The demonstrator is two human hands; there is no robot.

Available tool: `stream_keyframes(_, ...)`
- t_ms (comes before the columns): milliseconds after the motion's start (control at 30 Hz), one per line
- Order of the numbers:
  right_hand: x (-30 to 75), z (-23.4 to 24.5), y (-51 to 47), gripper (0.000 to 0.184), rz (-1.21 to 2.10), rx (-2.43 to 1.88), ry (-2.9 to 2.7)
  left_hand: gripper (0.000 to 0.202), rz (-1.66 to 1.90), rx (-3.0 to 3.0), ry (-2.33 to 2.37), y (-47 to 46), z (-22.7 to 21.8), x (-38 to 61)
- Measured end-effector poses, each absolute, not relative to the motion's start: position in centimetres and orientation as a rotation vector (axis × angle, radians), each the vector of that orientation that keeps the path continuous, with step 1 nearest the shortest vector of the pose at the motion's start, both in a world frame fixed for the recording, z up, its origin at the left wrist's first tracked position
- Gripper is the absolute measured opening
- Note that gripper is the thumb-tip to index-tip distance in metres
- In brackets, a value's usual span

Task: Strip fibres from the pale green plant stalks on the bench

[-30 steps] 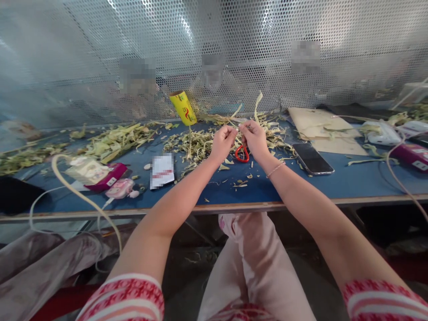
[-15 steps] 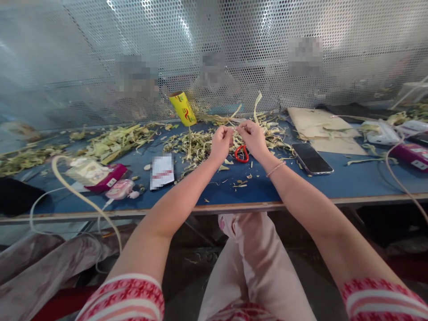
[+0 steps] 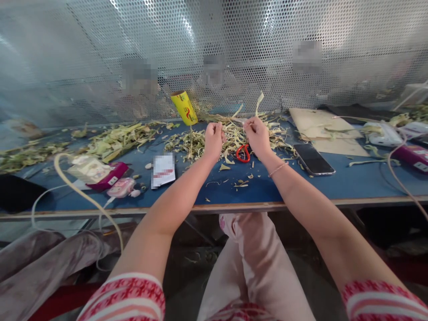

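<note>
My left hand [image 3: 214,139] and my right hand [image 3: 257,135] are both closed, held apart above a heap of pale green plant strips [image 3: 230,133] on the blue table [image 3: 301,180]. A thin pale strip [image 3: 236,120] runs between the two hands, pinched at each end. Red-handled scissors [image 3: 242,153] lie on the table just below and between my hands. A bracelet sits on my right wrist.
A yellow roll [image 3: 183,107] stands behind the heap against the perforated metal screen [image 3: 214,44]. A black phone [image 3: 313,158] lies right of my hands, near cardboard sheets [image 3: 321,125]. A card [image 3: 163,169], a pink packet [image 3: 100,171] and cables [image 3: 80,191] lie left. People sit beyond the screen.
My hands have drawn apart from each other; they were nearly touching, and now a thin strip is stretched between them. My left hand has curled into a tighter fist.
</note>
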State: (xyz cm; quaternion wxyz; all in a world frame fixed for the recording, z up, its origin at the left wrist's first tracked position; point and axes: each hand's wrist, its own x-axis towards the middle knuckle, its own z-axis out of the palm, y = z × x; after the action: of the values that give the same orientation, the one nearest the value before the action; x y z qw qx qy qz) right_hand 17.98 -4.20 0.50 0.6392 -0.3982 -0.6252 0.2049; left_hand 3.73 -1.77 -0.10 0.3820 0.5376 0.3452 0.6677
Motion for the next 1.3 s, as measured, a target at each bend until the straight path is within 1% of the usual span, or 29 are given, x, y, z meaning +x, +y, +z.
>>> stream_keyframes(67, 17.9, 0.2, -4.0, 0.024, 0.446, -0.947, -1.461, 0.036, 1.697, 1.434, 0.852, -2.1, -0.1, 3.9)
stream_keyframes(167, 17.5, -0.1, -3.9, 0.035, 0.515, -0.957, -1.542, 0.042, 1.697, 1.538, 0.836, -2.9, -0.1, 4.3)
stream_keyframes(267, 17.2, -0.1, -4.0, 0.040, 0.591, -0.908, -1.560, 0.044, 1.688, 1.635, 0.857, -3.6, -0.2, 4.6)
stream_keyframes(400, 17.0, 0.2, -4.2, 0.038, 0.620, -0.892, -1.508, 0.040, 1.692, 1.712, 0.904, -4.1, -0.2, 4.6)
stream_keyframes(567, 16.7, 0.4, -4.6, 0.029, 0.575, -0.861, -1.499, 0.033, 1.687, 1.700, 0.959, -4.7, 0.0, 4.9)
stream_keyframes(667, 16.6, 0.3, -4.6, 0.023, 0.574, -0.827, -1.498, 0.035, 1.662, 1.624, 0.937, -4.8, 0.0, 5.1)
stream_keyframes(767, 16.5, 0.3, -4.6, 0.021, 0.641, -0.794, -1.483, 0.039, 1.651, 1.563, 0.905, -4.6, 0.0, 5.2)
stream_keyframes(1100, 16.6, 0.5, -4.5, 0.034, 0.829, -0.694, -1.448, 0.041, 1.655, 1.526, 0.826, -3.7, 0.0, 4.9)
stream_keyframes(1233, 16.9, 0.3, -4.1, 0.039, 0.828, -0.684, -1.341, 0.034, 1.556, 1.457, 0.723, -4.0, 0.0, 5.3)
stream_keyframes(1300, 17.1, 0.3, -3.9, 0.038, 0.820, -0.693, -1.310, 0.028, 1.480, 1.366, 0.699, -4.4, 0.2, 5.5)
